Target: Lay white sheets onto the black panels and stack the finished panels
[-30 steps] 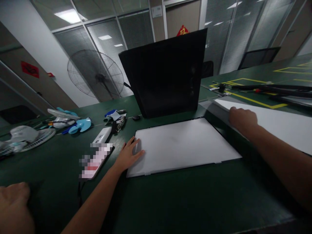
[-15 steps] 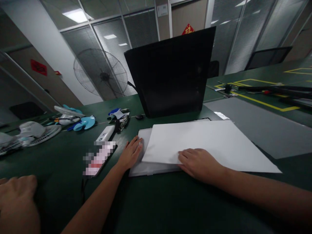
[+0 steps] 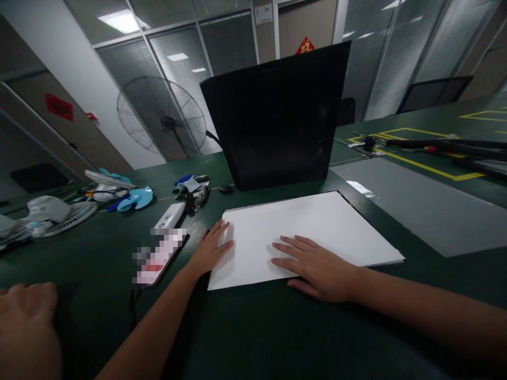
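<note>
A white sheet point(image 3: 317, 227) lies flat on the green table point(image 3: 277, 332), covering the panel beneath it, in front of an upright black panel point(image 3: 277, 116). My right hand point(image 3: 312, 264) rests palm down on the sheet's near edge with fingers spread, open. My left hand point(image 3: 212, 248) lies at the sheet's left edge, fingers stretched out and touching it, open. Neither hand holds anything.
A phone point(image 3: 160, 258) and a white device point(image 3: 170, 215) lie left of my left hand. Blue fan blades point(image 3: 134, 199) and fan guards point(image 3: 59, 214) are at far left. Another person's hand point(image 3: 24, 327) is at bottom left. A grey sheet point(image 3: 428, 206) lies right. A standing fan point(image 3: 162, 116) is behind.
My right hand pulled a white sheet from the right over the panel, slid it left until it lined up, then flattened its fingers on it. My left hand stayed at the left edge.
</note>
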{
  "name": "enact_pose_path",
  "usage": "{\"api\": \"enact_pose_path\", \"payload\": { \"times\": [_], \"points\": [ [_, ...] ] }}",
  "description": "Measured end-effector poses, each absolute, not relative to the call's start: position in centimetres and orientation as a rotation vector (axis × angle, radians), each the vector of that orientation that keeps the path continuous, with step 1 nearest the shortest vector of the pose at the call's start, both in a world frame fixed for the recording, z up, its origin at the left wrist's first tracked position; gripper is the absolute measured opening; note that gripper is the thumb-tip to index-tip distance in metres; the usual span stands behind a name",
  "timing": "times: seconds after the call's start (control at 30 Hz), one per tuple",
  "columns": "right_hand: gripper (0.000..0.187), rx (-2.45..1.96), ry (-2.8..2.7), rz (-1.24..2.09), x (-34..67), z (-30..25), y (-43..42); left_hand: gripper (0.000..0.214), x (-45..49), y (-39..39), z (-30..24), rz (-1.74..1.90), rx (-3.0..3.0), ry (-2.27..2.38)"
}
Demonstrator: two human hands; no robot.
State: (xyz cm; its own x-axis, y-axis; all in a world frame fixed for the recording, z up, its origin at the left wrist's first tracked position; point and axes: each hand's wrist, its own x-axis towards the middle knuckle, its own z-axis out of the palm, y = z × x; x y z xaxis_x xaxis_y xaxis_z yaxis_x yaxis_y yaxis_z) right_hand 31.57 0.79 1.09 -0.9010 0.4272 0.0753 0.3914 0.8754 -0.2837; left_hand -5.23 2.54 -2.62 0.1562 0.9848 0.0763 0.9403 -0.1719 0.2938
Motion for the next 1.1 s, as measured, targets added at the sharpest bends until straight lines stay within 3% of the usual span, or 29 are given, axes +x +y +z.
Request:
{"api": "enact_pose_path", "payload": {
  "times": [0.17, 0.53, 0.67, 0.77, 0.87, 1.1],
  "points": [
    [0.050, -0.737, -2.916, 0.389, 31.6, 1.4, 1.2, 0.067, -5.2, 2.6, -2.7, 0.393, 2.227, 1.893],
    [0.057, -0.709, -2.846, 0.379, 32.8, 2.2, 3.4, 0.069, -5.2, 2.3, -2.6, 0.309, 2.276, 1.868],
    [0.055, -1.348, -2.422, -0.015, 38.1, 3.1, 9.8, 0.069, -5.1, 2.2, -2.4, 0.316, 2.281, 1.868],
    [0.065, -1.796, -2.098, -0.152, 44.1, 2.6, 14.5, 0.070, -4.9, 2.3, -2.2, 0.333, 2.253, 1.899],
    [0.073, -2.062, -1.896, -0.111, 49.5, 0.7, 16.6, 0.072, -4.8, 2.4, -2.2, 0.338, 2.224, 1.917],
    [0.065, -2.265, -1.863, 0.039, 52.4, -1.3, 16.5, 0.078, -4.9, 2.7, -2.2, 0.386, 2.180, 1.918]
  ]
}}
